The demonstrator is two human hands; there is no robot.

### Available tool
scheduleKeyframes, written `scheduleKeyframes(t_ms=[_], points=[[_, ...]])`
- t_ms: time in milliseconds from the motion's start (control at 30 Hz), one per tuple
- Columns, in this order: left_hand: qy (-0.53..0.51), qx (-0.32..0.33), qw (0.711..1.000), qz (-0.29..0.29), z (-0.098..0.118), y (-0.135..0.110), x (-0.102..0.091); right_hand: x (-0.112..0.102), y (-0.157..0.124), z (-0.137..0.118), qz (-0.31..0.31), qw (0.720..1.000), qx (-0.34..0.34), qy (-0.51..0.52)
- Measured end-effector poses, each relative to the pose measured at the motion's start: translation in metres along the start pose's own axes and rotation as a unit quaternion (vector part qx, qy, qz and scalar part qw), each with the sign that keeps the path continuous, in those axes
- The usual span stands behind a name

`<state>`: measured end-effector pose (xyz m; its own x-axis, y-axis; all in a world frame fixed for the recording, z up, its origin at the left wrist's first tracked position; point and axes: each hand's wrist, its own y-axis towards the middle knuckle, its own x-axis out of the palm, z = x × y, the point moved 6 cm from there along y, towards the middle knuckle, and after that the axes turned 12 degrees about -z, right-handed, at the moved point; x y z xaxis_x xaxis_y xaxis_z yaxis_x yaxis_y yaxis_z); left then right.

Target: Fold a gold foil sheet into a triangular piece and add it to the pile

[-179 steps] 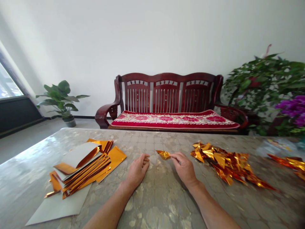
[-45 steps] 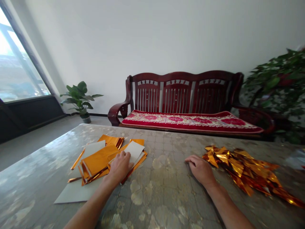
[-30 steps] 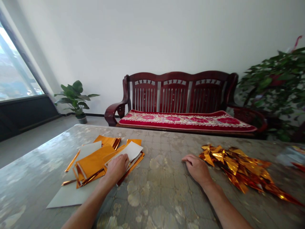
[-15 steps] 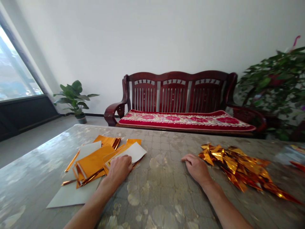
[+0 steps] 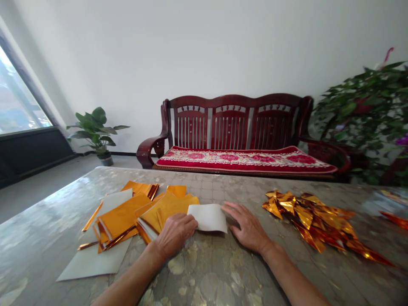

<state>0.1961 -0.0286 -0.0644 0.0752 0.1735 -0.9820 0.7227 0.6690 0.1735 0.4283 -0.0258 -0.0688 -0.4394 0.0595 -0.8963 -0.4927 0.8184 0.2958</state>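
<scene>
Left hand (image 5: 175,236): is pressing on the left end of the white sheet (image 5: 207,217); a pinch cannot be told, as the fingertips are hidden.
Right hand (image 5: 248,227): is lying open, fingertips touching the sheet's right end.
Hands: are apart, one at each end of the sheet.
Sheet: is lying between the hands on the table (image 5: 38,255), long axis running left to right.
Nearer hand: left, lying over the sheet; right is only reaching its edge.
Left side: gold sheets (image 5: 123,216) are lying in a loose stack, touching the left hand.
Right side: a heap of gold triangles (image 5: 306,214) is lying just beside the right hand.
</scene>
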Motion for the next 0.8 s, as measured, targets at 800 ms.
scheduleKeyframes(t_ms=[800], points=[[0.003, -0.269, 0.957, -0.109, -0.028, 0.003, 0.028, -0.01, -0.005, 0.0, 0.033, 0.988, 0.042, -0.148]])
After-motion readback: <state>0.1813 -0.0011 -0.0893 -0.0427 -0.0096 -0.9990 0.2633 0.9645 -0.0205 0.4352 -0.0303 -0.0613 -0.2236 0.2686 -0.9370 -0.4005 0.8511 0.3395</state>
